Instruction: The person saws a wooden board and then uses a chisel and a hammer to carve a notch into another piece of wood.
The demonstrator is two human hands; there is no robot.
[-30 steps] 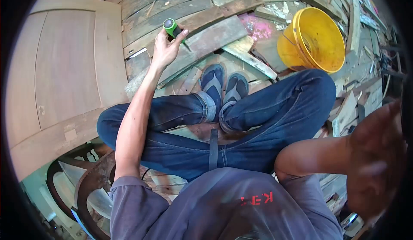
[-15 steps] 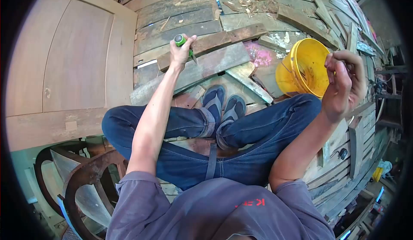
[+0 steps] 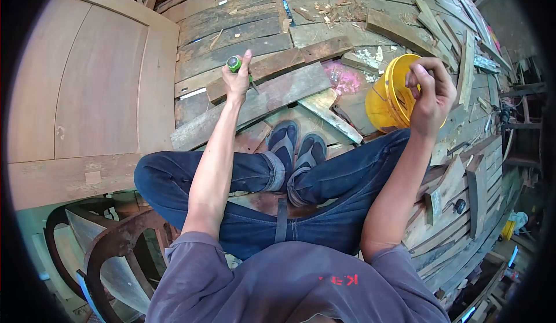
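Note:
My left hand is closed around the green-and-black handle of a screwdriver, thumb lifted along it. Its thin metal shaft points down to the right, above a grey wooden board that lies across the floor in front of my feet. My right hand is raised over the near right side of a yellow bucket, covering part of its rim. The fingers of this hand curl in toward the thumb. Whether something small sits between them is hidden.
A panelled wooden door lies at the left. Below it is a dark curved wooden chair frame. Loose planks and wood chips are scattered ahead, near a pink stain. More boards lie at the right.
My right hand has moved left, from the bucket's right side to in front of it. My left hand has shifted slightly left and down with the screwdriver. The view has also shifted a little.

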